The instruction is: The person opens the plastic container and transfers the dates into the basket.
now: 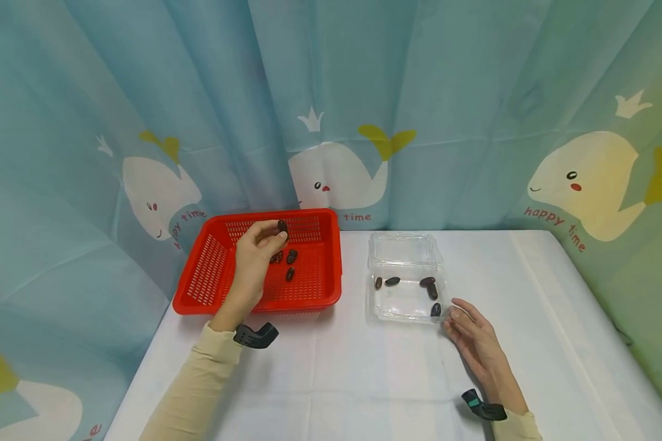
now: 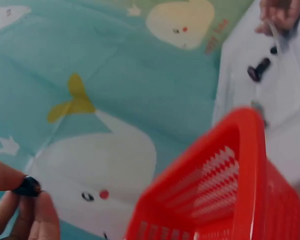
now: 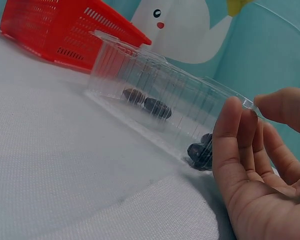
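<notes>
My left hand [image 1: 251,260] is over the red plastic basket [image 1: 309,302] and pinches a dark brown date [image 1: 283,227] between thumb and fingers. The left wrist view shows that date [image 2: 27,187] at the fingertips. Below the hand, several dates [image 1: 290,274] lie on the basket floor, some partly covered by the hand. To the right stands a clear plastic clamshell box [image 1: 399,303] with its lid folded back. Several dates [image 1: 393,281] lie inside it. With thumb and fingertips, my right hand [image 1: 477,343] pinches the box's near right corner at the rim [image 3: 252,104].
A white cloth [image 1: 331,380] covers the table. Behind it hangs a blue curtain [image 1: 463,122] with printed whales, close behind the basket and the box lid [image 1: 401,248]. A gap of table lies between the basket and the box.
</notes>
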Available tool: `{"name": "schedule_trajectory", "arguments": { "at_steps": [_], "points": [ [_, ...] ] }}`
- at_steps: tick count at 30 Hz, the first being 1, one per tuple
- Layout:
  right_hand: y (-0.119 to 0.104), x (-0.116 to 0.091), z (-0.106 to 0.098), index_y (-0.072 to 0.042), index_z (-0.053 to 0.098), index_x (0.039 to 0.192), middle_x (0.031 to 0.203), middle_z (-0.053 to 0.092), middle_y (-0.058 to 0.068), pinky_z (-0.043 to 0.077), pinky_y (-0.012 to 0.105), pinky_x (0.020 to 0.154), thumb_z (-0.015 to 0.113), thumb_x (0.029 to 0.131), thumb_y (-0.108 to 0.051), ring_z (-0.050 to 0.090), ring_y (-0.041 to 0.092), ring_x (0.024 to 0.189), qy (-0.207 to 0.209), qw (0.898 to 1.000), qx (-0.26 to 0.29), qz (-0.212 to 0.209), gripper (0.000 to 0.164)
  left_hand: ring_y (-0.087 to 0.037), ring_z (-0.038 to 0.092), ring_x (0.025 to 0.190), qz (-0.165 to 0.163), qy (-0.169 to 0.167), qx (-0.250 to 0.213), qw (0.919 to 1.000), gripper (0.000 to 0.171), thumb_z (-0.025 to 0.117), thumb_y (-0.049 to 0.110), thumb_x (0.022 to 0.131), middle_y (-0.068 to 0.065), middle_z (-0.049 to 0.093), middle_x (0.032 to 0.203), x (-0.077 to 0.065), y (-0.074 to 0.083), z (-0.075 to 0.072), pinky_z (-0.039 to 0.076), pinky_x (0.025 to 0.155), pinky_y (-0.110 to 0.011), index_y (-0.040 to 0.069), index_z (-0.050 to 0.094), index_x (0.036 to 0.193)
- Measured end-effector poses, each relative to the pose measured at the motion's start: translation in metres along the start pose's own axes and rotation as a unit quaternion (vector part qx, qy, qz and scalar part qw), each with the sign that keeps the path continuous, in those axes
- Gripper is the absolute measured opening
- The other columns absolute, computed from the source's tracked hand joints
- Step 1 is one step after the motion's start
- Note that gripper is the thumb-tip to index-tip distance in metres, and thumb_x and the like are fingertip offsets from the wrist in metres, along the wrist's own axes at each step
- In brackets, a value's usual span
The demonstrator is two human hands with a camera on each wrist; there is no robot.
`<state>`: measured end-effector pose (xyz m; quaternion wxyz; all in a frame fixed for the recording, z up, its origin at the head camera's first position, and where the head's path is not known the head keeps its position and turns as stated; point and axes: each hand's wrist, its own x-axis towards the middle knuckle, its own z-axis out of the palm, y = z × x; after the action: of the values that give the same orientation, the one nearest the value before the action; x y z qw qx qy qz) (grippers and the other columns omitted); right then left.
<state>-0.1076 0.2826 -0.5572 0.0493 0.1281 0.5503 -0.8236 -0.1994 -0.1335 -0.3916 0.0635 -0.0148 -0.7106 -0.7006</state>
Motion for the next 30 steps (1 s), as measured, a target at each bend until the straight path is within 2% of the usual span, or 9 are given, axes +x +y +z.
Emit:
{"name": "schedule_trajectory", "arguments": {
  "at_steps": [5,10,16,22,27,29,30],
  "points": [
    [-0.001,0.000,0.001,-0.024,0.055,0.132,0.109,0.063,-0.011,0.057,0.017,0.092,0.059,0.107,-0.016,0.065,0.002,0.098,0.003,1.000,-0.003,0.003,0.026,-0.002,0.071,0.096,-0.044,-0.013,0.028,0.9986,0.033,0.065,0.008,0.102,0.001,0.061,0.113,0.007,-0.004,-0.014,0.058,0.093,-0.018,0.001,0.059,0.133],
    [-0.002,0.000,0.002,-0.021,0.051,0.137,0.108,0.063,-0.012,0.057,0.016,0.092,0.059,0.107,-0.017,0.065,0.002,0.099,0.006,1.000,-0.007,0.009,0.031,-0.002,0.071,0.092,-0.083,-0.025,0.028,0.9958,0.036,0.064,0.009,0.103,0.001,0.059,0.113,0.016,-0.009,-0.025,0.059,0.093,-0.019,0.000,0.057,0.137],
    [-0.002,0.000,0.001,-0.022,0.053,0.134,0.107,0.064,-0.011,0.058,0.017,0.091,0.058,0.108,-0.015,0.065,0.001,0.096,-0.001,1.000,0.001,0.001,0.028,0.002,0.070,0.093,-0.140,-0.056,0.044,0.9876,0.048,0.063,0.015,0.105,0.003,0.060,0.117,0.029,-0.015,-0.039,0.057,0.094,-0.016,0.000,0.049,0.148],
    [-0.001,0.000,0.000,-0.024,0.055,0.130,0.106,0.065,-0.011,0.058,0.017,0.090,0.057,0.108,-0.013,0.065,0.001,0.095,-0.007,1.000,0.002,-0.007,0.025,0.002,0.070,0.094,-0.186,-0.079,0.034,0.9789,0.053,0.060,0.016,0.106,0.005,0.059,0.116,0.040,-0.021,-0.051,0.056,0.092,-0.013,-0.001,0.042,0.153],
    [0.000,0.000,0.000,-0.026,0.055,0.129,0.105,0.064,-0.012,0.058,0.017,0.091,0.058,0.107,-0.014,0.065,0.001,0.095,-0.001,1.000,-0.005,-0.003,0.025,0.001,0.072,0.097,-0.226,-0.098,0.010,0.9691,0.055,0.057,0.013,0.107,0.006,0.058,0.119,0.052,-0.030,-0.064,0.056,0.101,-0.019,-0.001,0.038,0.157],
    [0.000,0.000,0.000,-0.026,0.055,0.129,0.105,0.064,-0.012,0.058,0.017,0.091,0.059,0.107,-0.015,0.065,0.001,0.095,0.001,1.000,-0.006,0.000,0.025,0.000,0.070,0.101,-0.235,-0.107,0.018,0.9658,0.055,0.054,0.012,0.109,0.000,0.057,0.131,0.056,-0.035,-0.071,0.050,0.112,-0.026,-0.001,0.036,0.159],
    [0.000,0.000,-0.001,-0.026,0.055,0.129,0.105,0.064,-0.012,0.058,0.017,0.091,0.059,0.107,-0.015,0.065,0.001,0.095,0.001,1.000,-0.005,0.001,0.025,-0.004,0.070,0.109,-0.238,-0.115,0.028,0.9640,0.055,0.051,0.012,0.110,-0.005,0.054,0.139,0.058,-0.037,-0.074,0.047,0.117,-0.030,-0.001,0.034,0.160]
  ]
}}
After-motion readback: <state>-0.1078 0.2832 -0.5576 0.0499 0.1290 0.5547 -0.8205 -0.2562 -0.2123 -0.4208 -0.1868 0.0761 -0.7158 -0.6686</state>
